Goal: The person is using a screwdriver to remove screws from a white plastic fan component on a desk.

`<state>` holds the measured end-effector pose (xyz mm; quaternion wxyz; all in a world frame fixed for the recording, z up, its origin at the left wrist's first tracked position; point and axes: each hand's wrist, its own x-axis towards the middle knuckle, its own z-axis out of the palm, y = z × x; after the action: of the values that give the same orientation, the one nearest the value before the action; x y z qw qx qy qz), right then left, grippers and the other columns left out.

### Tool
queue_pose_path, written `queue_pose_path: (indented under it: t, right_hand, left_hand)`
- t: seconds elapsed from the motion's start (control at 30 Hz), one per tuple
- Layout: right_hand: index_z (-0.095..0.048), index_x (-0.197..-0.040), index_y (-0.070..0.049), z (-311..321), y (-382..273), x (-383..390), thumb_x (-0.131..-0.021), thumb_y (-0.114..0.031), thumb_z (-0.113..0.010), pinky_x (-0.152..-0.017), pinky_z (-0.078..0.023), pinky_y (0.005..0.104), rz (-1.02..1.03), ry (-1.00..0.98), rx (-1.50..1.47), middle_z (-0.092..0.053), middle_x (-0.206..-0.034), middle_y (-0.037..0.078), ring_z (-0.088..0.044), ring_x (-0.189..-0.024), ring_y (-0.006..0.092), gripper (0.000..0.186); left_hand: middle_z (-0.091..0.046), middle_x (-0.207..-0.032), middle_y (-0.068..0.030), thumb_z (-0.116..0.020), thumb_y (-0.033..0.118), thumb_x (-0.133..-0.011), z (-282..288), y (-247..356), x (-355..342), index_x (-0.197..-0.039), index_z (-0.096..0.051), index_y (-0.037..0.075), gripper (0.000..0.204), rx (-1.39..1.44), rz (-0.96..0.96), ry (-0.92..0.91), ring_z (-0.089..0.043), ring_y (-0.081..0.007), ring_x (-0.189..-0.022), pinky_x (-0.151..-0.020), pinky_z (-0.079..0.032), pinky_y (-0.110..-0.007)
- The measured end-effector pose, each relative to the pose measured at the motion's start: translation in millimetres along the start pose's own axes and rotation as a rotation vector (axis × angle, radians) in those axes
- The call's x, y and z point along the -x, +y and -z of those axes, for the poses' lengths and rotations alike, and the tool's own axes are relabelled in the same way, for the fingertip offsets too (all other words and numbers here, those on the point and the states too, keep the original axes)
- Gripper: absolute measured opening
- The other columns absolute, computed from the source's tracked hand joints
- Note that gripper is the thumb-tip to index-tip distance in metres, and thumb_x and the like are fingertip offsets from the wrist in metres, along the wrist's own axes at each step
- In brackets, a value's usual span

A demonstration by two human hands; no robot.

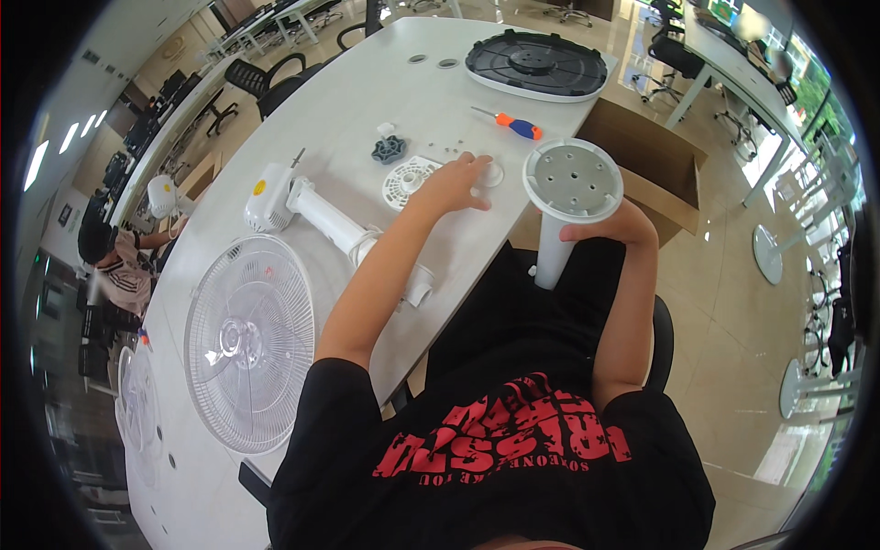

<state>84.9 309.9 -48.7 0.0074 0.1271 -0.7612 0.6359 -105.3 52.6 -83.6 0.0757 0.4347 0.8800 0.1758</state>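
My right hand (pixel 631 225) grips a white fan stand tube (pixel 553 252), just below its wide round flange, whose grey underside (pixel 575 177) with several holes faces up. It is held over my lap at the table's edge. My left hand (pixel 456 186) is over the table, fingers apart, beside a pale round disc (pixel 493 174); whether a fingertip touches the disc is unclear. Close by lie a white slotted round fan part (pixel 401 186), a dark grey lobed knob (pixel 389 149), a small white piece (pixel 386 129) and several screws (pixel 448 148). An orange-and-blue screwdriver (pixel 520 126) lies farther off.
A white fan motor with its pole (pixel 328 220) and a round fan grille (pixel 247 357) lie on the left side of the table (pixel 357 82). A black oval fan base (pixel 536 69) sits at the far end. An open cardboard box (pixel 665 183) stands right. Another person (pixel 124 266) sits far left.
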Motion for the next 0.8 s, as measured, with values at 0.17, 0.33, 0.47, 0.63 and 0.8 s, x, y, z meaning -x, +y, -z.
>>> queue_pose_path:
  t: [0.17, 0.33, 0.47, 0.63, 0.8]
  right_hand:
    - [-0.055, -0.141, -0.002, 1, 7, -8, -0.065, -0.007, -0.096, -0.102, -0.05, 0.0376, 0.004, -0.037, -0.04, -0.069, -0.124, 0.008, -0.063, -0.116, 0.02, 0.086]
    - [-0.055, -0.14, -0.001, 2, 10, -5, -0.067, -0.002, -0.093, -0.101, -0.053, 0.0411, 0.042, 0.007, 0.025, -0.073, -0.119, 0.013, -0.069, -0.113, 0.0246, 0.082]
    - [-0.061, -0.135, -0.003, -7, -3, -5, -0.067, -0.011, -0.098, -0.101, -0.049, 0.032, 0.024, -0.027, 0.059, -0.068, -0.123, 0.003, -0.059, -0.114, 0.0144, 0.078]
    - [-0.061, -0.133, -0.004, -14, -11, 0, -0.062, -0.015, -0.101, -0.098, -0.052, 0.0326, 0.132, 0.046, 0.064, -0.07, -0.119, 0.004, -0.062, -0.11, 0.0148, 0.082]
    - [-0.06, -0.135, -0.004, -5, -11, 7, -0.06, -0.016, -0.102, -0.097, -0.053, 0.033, 0.151, 0.03, 0.141, -0.069, -0.121, 0.004, -0.062, -0.109, 0.0149, 0.087]
  left_hand:
    - [-0.053, -0.14, -0.0191, -0.082, 0.017, -0.076, -1, -13, -1, -0.157, -0.035, 0.015, 0.094, -0.03, -0.015, -0.073, -0.061, -0.0382, -0.12, -0.099, -0.051, -0.047]
    - [-0.052, -0.141, -0.0193, -0.081, 0.015, -0.075, 2, -8, 4, -0.159, -0.032, 0.015, 0.098, -0.025, -0.006, -0.09, -0.062, -0.0377, -0.118, -0.099, -0.052, -0.046]
    - [-0.051, -0.143, -0.0195, -0.083, 0.017, -0.073, 7, -12, 13, -0.16, -0.03, 0.015, 0.102, -0.024, -0.003, -0.109, -0.061, -0.0371, -0.122, -0.102, -0.051, -0.045]
    - [-0.049, -0.148, -0.0189, -0.084, 0.022, -0.076, 17, -1, 20, -0.16, -0.032, 0.015, 0.099, 0.006, 0.02, -0.105, -0.057, -0.0365, -0.129, -0.107, -0.048, -0.044]
    - [-0.048, -0.15, -0.0184, -0.083, 0.026, -0.079, 19, -4, 18, -0.159, -0.034, 0.014, 0.094, 0.006, 0.023, -0.079, -0.055, -0.0359, -0.131, -0.109, -0.047, -0.044]
